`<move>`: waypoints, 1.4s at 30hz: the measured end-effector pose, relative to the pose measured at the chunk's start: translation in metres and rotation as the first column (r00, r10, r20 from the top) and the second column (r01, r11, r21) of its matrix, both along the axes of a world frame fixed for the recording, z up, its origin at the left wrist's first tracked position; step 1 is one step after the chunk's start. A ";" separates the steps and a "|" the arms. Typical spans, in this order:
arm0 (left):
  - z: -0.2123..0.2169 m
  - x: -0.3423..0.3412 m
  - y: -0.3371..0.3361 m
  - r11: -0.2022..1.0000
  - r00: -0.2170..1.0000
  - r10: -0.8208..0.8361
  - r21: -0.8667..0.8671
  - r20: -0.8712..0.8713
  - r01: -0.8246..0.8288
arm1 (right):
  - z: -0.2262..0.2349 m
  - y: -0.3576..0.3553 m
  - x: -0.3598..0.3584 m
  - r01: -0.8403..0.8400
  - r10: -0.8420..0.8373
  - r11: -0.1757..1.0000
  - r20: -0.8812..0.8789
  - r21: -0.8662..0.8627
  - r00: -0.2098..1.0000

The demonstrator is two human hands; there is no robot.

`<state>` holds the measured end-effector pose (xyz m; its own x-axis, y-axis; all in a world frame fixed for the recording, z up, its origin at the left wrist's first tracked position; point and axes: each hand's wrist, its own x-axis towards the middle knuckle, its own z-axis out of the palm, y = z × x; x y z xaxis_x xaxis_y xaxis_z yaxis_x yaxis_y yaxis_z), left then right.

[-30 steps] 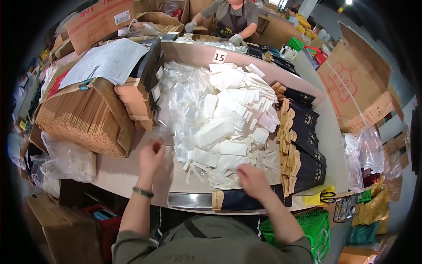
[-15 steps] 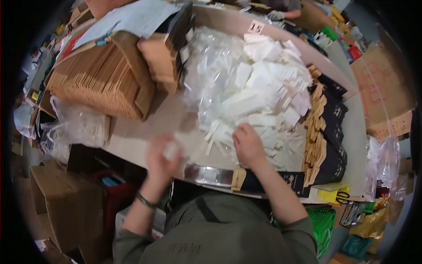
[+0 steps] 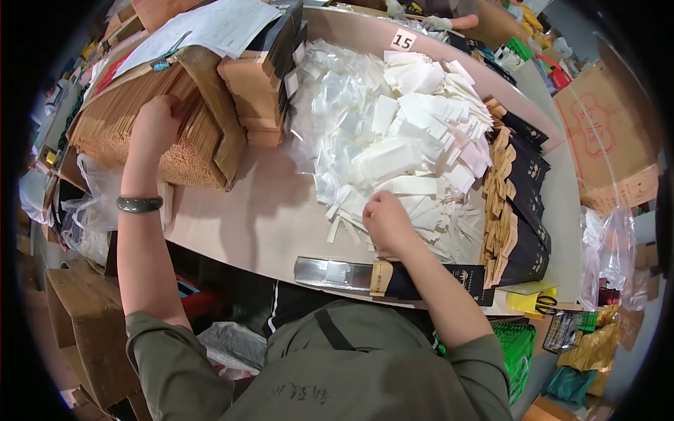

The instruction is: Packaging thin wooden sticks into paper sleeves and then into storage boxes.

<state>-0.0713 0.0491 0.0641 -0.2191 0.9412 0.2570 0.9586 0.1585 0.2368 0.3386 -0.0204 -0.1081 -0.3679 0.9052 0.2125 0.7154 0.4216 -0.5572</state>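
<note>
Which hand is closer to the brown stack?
Left: the left hand is at the brown stack; the right hand is away to its right, by the white slips.

This is a packing workshop: white slips (image 3: 421, 116) lie heaped on the worktop (image 3: 274, 203), pouches (image 3: 526, 224) line its right edge, a carton (image 3: 600, 130) stands beyond, a crate (image 3: 516, 354) below the near right corner. Past the far edge, a partly-shown co-worker (image 3: 461, 10) seems busy.
</note>
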 end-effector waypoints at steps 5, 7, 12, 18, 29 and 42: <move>-0.008 -0.001 0.001 0.986 0.970 0.099 0.154 -0.221 -0.065 | 0.007 0.009 -0.001 -0.021 0.020 1.000 0.076 0.014 0.997; -0.003 -0.009 -0.011 0.970 0.958 0.113 0.240 -0.263 -0.048 | 0.044 0.011 -0.003 -0.107 0.105 0.992 0.024 0.072 0.994; -0.051 0.008 -0.103 0.873 0.953 0.079 0.442 0.292 -0.207 | 0.032 -0.038 -0.018 -0.438 0.463 0.876 0.098 -0.201 0.881; -0.173 0.068 -0.198 0.969 0.519 -0.028 0.150 0.855 -0.195 | 0.028 -0.075 -0.023 -0.237 0.199 0.929 -0.154 -0.283 0.968; -0.175 0.093 -0.201 0.902 0.390 0.052 -0.211 0.919 0.376 | 0.049 -0.104 0.041 -0.309 0.314 0.949 0.199 -0.057 0.928; -0.173 0.231 -0.177 0.892 0.522 -0.183 -0.083 0.833 0.444 | 0.029 -0.107 0.023 -0.219 0.215 0.976 0.154 0.013 0.964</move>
<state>0.1594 -0.1275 -0.1086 0.1164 0.9860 -0.1197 0.3984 0.0641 0.9150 0.3612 -0.1275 -0.0794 -0.5847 0.7944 0.1646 0.6799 0.5905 -0.4347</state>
